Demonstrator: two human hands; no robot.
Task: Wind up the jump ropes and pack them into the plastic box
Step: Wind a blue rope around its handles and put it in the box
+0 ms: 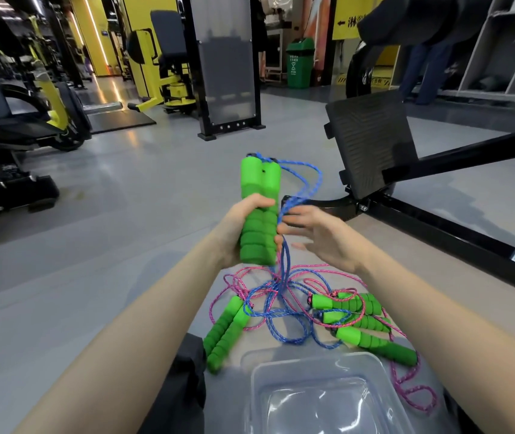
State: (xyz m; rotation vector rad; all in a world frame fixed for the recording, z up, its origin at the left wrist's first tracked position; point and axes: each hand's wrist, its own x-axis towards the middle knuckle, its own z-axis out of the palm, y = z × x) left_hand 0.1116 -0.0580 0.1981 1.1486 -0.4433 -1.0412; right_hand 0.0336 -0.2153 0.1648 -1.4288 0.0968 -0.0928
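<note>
**Left hand (237, 233) clenched on green handles (259, 208); blue rope (304, 180) not yet wound**

Left hand is wrapped round the foam ends of the two green handles, which are held together and upright, well above and beyond the plastic box (312, 363). Right hand (319, 236) is released: its fingers are straight and spread, just beside the blue rope where it falls past the handles. Contact with the cord cannot be confirmed, as the fingers are blurred.

Step in hand (judged): winding the blue rope round the handle pair. No turns are seen on the handles.

Notes for doing it well:
- Handles are to be kept parallel and clamped low, so that the upper length is left free for turns.
- Cord is to be pinched close to the handles and laid in adjacent turns under light tension. Slack loops are likely to slip off.
- Blue rope runs down into a tangle with the pink rope (309, 272) on the floor (124, 198) just beyond the box. It should be drawn out slowly, or the pink rope may be dragged up with it.

Remaining items: a loose handle pair (225, 333) lies beyond the box's far left corner. Three more handles (359, 321) lie beyond its far right corner, crossed by pink cord. No rope is seen packed in the visible part of the box.
</note>
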